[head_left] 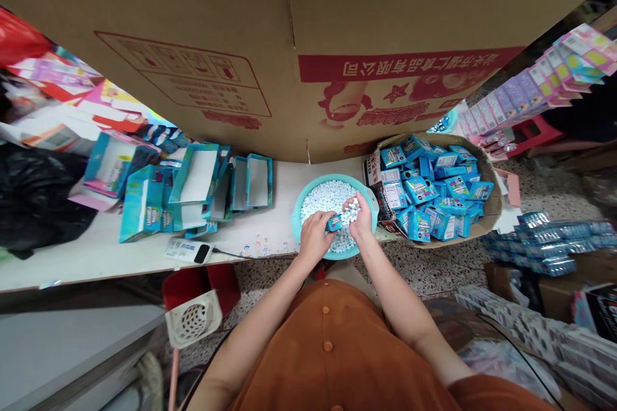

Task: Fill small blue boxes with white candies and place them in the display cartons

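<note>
A turquoise basin (297, 200) full of small round white candies (321, 199) stands at the table's front edge, before my body. Over its left half, my left hand (315, 234) is closed on a small blue candy box (333, 223). Close by on the right, my right hand (364, 218) is cupped around several of the white candies (353, 209), its fingers curled toward the box. Whether any candy is inside the box cannot be seen.
At right, a cut-down carton (491, 205) holds many blue boxes (419, 189). Open blue display trays (197, 173) crowd the left, with a phone-like black object (201, 253) and cable in front. A tall cardboard box (289, 109) walls off the back. A red dustpan (226, 286) is below.
</note>
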Demonstrator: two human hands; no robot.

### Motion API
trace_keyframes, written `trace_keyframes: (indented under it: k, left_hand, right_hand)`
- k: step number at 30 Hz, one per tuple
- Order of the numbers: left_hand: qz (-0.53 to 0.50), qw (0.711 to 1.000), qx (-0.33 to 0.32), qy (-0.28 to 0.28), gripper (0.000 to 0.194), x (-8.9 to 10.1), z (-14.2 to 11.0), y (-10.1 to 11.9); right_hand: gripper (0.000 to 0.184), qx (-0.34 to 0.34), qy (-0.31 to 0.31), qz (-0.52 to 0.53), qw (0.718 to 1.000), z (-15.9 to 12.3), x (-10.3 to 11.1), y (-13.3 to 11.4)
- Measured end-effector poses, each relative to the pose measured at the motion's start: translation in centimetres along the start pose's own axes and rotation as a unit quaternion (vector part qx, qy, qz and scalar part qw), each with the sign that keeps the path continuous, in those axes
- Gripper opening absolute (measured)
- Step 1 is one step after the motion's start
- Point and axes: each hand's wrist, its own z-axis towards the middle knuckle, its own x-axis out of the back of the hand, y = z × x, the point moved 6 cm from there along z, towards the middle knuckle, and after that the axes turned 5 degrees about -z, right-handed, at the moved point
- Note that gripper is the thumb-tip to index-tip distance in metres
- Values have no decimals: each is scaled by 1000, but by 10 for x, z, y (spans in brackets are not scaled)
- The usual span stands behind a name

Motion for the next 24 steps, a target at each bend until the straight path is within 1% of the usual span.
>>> trace_keyframes:
  k: [2,4,8,13,14,18,19,20,24]
  left_hand:
    - [-40,999,22,2,44,-2,2,-4]
    - [-58,998,31,8,46,-3,3,-7]
    - [-39,999,3,9,45,-6,5,-2]
    - [-79,995,57,1,45,-10,6,-7]
    - [-76,996,54,2,45,-10,6,-6]
    - [-26,1000,-11,-10,45,-6,7,4]
    - [-26,999,-16,-13,44,-6,8,5]
    - [-35,999,-7,-13,43,-6,9,3]
    - [-105,992,76,5,45,-10,10,-12]
  right_hand:
    - [28,5,-1,-5,1000,1,1,0]
    - [27,16,-3,-29,999,2,1,-2]
    - [26,33,-6,-56,998,1,3,-5]
    - [22,45,-2,-51,998,0,3,-10]
    - [22,45,0,-54,998,0,3,-10]
    - [24,54,3,-69,996,1,2,-13]
    - [25,56,5,-69,996,1,1,-14]
    - [25,54,6,-67,996,2,0,-15]
    - [24,20,-10,-57,998,3,-7,-16]
